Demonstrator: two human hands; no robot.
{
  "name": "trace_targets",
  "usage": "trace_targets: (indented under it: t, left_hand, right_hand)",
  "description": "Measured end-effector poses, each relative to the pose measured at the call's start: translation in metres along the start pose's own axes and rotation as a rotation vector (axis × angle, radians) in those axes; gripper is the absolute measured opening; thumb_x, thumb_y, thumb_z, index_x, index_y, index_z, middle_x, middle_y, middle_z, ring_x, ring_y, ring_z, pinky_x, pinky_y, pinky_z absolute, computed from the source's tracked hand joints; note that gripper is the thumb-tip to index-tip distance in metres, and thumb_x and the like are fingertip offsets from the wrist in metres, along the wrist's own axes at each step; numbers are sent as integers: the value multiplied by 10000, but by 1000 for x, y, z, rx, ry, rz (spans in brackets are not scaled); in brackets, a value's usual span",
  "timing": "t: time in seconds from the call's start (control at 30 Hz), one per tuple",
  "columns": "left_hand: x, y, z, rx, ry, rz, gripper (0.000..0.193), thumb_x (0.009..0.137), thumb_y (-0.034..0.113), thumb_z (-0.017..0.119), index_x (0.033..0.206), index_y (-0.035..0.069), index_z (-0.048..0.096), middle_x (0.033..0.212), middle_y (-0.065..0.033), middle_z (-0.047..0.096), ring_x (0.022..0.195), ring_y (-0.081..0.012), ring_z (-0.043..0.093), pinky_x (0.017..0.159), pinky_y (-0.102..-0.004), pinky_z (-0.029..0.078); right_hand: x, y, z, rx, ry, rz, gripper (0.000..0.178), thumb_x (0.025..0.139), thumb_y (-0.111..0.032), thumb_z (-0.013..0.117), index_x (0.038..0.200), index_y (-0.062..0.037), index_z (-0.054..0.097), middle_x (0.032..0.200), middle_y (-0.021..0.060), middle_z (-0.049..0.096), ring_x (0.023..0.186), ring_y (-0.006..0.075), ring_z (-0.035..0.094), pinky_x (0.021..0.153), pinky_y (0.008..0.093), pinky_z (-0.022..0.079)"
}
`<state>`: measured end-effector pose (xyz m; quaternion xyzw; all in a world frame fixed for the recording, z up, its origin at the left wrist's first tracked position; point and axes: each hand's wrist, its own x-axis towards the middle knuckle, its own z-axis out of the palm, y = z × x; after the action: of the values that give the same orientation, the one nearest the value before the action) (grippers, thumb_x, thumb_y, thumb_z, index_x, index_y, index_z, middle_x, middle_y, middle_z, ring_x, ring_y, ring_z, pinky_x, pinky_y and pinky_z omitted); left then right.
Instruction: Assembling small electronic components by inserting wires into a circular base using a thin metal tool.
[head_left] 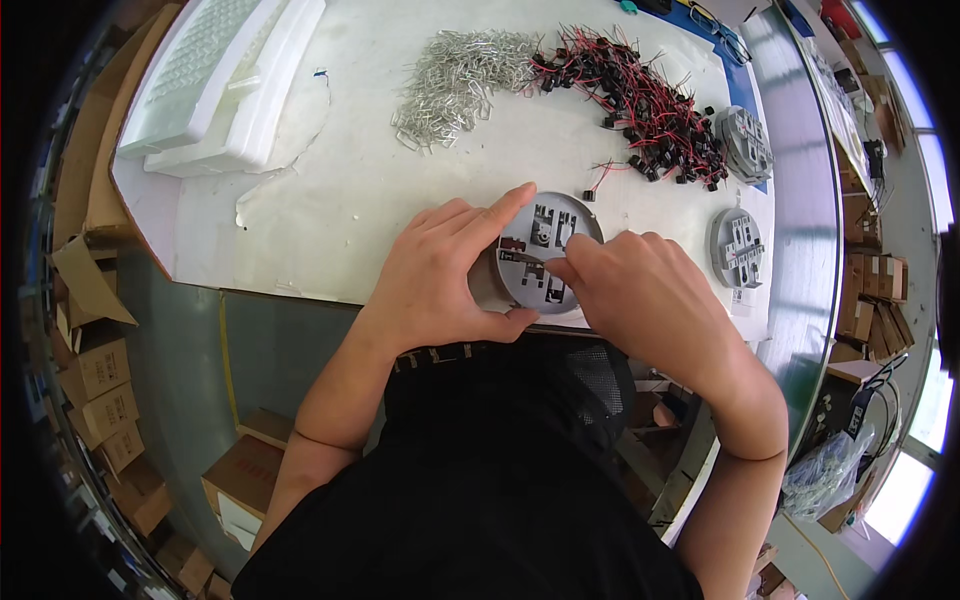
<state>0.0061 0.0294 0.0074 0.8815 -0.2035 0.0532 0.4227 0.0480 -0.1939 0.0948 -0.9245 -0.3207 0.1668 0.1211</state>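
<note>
My left hand (430, 272) wraps round the left side of a round grey plastic base (535, 287), its index finger on the far rim and its thumb at the near rim. Metal contacts and dark slots show on the base's face. Over the right part of the base, my right hand (640, 290) is closed with its fingertips pinched down at the middle. A thin dark piece shows by those fingertips; I cannot tell whether it is a tool or part of the base. Just beyond the base lies one small black part with red wires (589, 195).
Beyond my hands lie a pile of bent metal clips (455, 85) and a heap of black parts with red wires (650, 115). More round grey bases (738, 248) sit at the right, some stacked (745, 145). White foam trays (215, 90) stand far left. Cardboard boxes (105, 370) line the floor.
</note>
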Motion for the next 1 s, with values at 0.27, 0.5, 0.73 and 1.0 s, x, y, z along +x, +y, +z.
trace_targets:
  t: [0.27, 0.5, 0.73, 1.0]
  left_hand:
    - [0, -1, 4, -32, 63, 16, 1081, 565, 275, 937, 1564, 87, 569, 913, -84, 668, 835, -278, 629, 840, -404, 520]
    - [-1, -3, 4, -47, 61, 23, 1085, 560, 267, 938, 1565, 91, 569, 916, -85, 668, 839, -282, 628, 839, -407, 520]
    - [-1, -1, -3, -55, 30, -18, 1070, 584, 223, 948, 1574, 99, 561, 962, -81, 702, 891, -277, 659, 873, -397, 532]
    - [-4, -11, -6, -296, -35, -234, 714, 796, 84, 882, 1461, 46, 624, 1076, -135, 730, 1015, -280, 709, 894, -399, 574]
  right_hand:
    - [0, -6, 6, -51, 42, -22, 297, 1033, -229, 680, 815, -37, 619, 630, 196, 622, 631, 451, 646, 596, 541, 514]
    - [-8, -15, 7, -147, 35, 8, 292, 1042, -226, 666, 817, -47, 618, 617, 186, 626, 602, 429, 660, 559, 527, 519]
    - [-3, 6, 19, -229, 63, -47, 344, 1054, -331, 663, 824, -75, 667, 622, 132, 673, 597, 322, 726, 530, 424, 542]
    - [-18, 32, 33, 541, 33, 73, 275, 991, -342, 764, 1066, -80, 726, 694, 133, 662, 683, 307, 724, 609, 443, 562]
